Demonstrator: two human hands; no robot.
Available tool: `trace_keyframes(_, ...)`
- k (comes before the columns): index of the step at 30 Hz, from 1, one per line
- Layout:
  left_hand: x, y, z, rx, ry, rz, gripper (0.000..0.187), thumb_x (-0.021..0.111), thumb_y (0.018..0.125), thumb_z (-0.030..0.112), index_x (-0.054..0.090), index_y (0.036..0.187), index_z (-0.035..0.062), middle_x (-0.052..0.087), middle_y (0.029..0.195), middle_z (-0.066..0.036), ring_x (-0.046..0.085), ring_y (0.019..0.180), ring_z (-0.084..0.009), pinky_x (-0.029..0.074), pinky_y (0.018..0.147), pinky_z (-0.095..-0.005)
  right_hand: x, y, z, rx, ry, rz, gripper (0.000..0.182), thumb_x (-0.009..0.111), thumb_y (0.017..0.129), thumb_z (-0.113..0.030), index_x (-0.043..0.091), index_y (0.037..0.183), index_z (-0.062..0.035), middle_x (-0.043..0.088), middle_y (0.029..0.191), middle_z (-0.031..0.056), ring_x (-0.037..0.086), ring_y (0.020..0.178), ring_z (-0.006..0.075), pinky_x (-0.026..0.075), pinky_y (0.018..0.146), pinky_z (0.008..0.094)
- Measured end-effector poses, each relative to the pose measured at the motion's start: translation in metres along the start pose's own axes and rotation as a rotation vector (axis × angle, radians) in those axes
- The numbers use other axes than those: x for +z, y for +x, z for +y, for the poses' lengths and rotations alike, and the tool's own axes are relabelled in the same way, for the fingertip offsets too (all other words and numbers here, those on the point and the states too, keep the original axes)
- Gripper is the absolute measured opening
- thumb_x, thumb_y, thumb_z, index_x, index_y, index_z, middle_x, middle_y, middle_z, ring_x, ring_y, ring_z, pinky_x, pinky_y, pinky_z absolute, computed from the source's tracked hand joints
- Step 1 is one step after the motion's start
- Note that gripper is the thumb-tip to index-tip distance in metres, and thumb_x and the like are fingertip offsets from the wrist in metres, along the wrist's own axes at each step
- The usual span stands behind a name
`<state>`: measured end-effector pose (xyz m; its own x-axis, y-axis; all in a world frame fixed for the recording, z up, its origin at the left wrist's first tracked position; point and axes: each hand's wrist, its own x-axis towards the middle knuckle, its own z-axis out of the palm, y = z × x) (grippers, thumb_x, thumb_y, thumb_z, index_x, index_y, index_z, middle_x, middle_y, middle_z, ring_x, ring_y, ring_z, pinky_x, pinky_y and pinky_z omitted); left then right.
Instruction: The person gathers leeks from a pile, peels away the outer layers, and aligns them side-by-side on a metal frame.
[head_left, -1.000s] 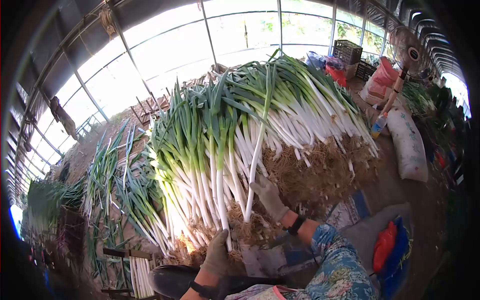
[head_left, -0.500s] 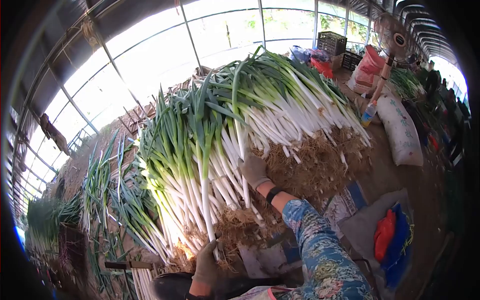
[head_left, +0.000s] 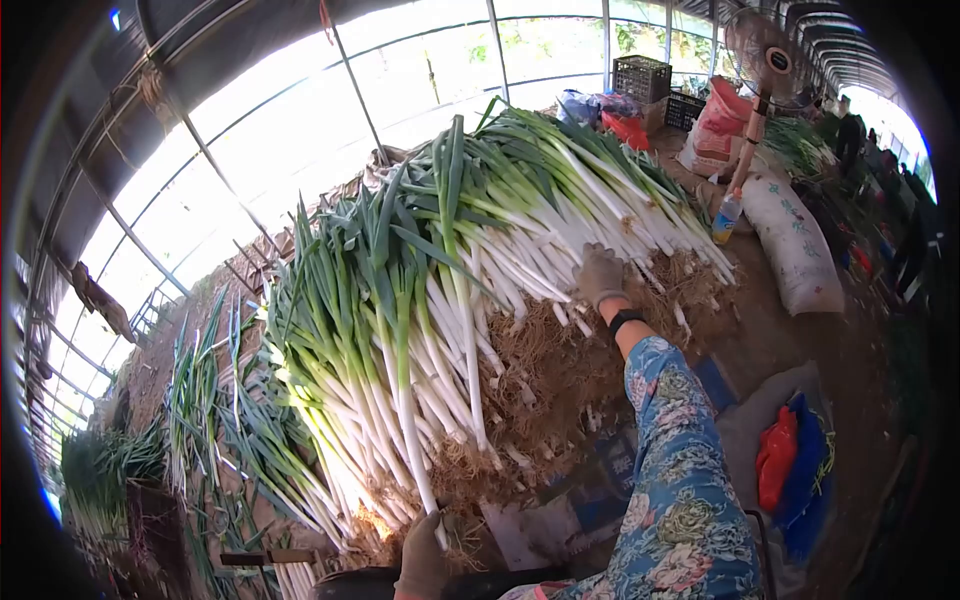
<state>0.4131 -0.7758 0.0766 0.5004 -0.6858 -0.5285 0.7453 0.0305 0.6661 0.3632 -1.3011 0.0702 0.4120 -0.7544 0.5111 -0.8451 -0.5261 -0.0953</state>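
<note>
Grips a leek near its root end in the fingers of the left hand, along the leek pile. Holds the right hand at white stalks farther right; cannot tell those fingers open from closed.

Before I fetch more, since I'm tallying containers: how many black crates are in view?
2: an upper crate at the back, left of the fan, and a lower crate to its right. Others may be hidden.
</note>
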Motion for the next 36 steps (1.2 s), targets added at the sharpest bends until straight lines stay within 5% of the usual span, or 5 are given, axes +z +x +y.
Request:
trace_keyframes(15, 0.016, -0.005, 0.000, 0.026, 0.087, 0.085, 0.039, 0.053, 0.100, 0.023, 0.054, 0.128, -0.0034, 0.060, 0.076, -0.002, 0.057, 0.065, -0.0120, 0.048, 0.060, -0.0240, 0.002, 0.000, -0.013, -0.029, 0.090, -0.253, 0.044, 0.076, 0.078, -0.024, 0.059, 0.115, -0.0050, 0.068, 0.108, 0.0178, 0.070, 0.096, 0.0323, 0.057, 0.082, 0.0419)
trace_keyframes(22, 0.014, 0.000, -0.005, -0.012, 0.086, 0.058, 0.039, 0.053, 0.101, 0.024, 0.054, 0.128, -0.0041, 0.061, 0.077, -0.003, 0.059, 0.065, -0.0133, 0.049, 0.061, -0.0255, -0.006, 0.006, -0.013, 0.206, 0.977, -0.351, 0.057, 0.066, 0.090, -0.022, 0.045, 0.139, -0.0005, 0.061, 0.124, 0.0301, 0.061, 0.114, 0.0408, 0.046, 0.100, 0.0467)
trace_keyframes(25, 0.011, 0.005, -0.009, 0.036, 0.150, 0.069, 0.039, 0.052, 0.101, 0.024, 0.054, 0.128, -0.0037, 0.062, 0.078, -0.004, 0.060, 0.066, -0.0135, 0.050, 0.061, -0.0253, -0.020, 0.013, -0.009, 0.086, 0.573, -0.505, 0.046, 0.061, 0.091, -0.016, 0.050, 0.133, -0.0016, 0.063, 0.120, 0.0279, 0.063, 0.109, 0.0410, 0.049, 0.095, 0.0483)
trace_keyframes(31, 0.029, -0.005, 0.002, -0.024, 0.150, 0.151, 0.037, 0.050, 0.102, 0.023, 0.055, 0.128, -0.0018, 0.063, 0.078, -0.003, 0.059, 0.066, -0.0117, 0.050, 0.060, -0.0243, 0.003, 0.022, 0.041, 0.033, 0.189, -0.051, 0.028, 0.052, 0.089, -0.009, 0.061, 0.115, -0.0062, 0.070, 0.096, 0.0203, 0.069, 0.094, 0.0382, 0.054, 0.083, 0.0504)
trace_keyframes(36, 0.034, -0.009, 0.000, -0.060, 0.086, 0.165, 0.036, 0.049, 0.102, 0.022, 0.055, 0.127, -0.0019, 0.061, 0.078, -0.002, 0.058, 0.066, -0.0113, 0.048, 0.059, -0.0237, 0.006, 0.026, 0.041, 0.096, 0.123, -0.385, 0.030, 0.056, 0.088, -0.013, 0.061, 0.115, -0.0031, 0.070, 0.104, 0.0224, 0.068, 0.100, 0.0380, 0.055, 0.087, 0.0482)
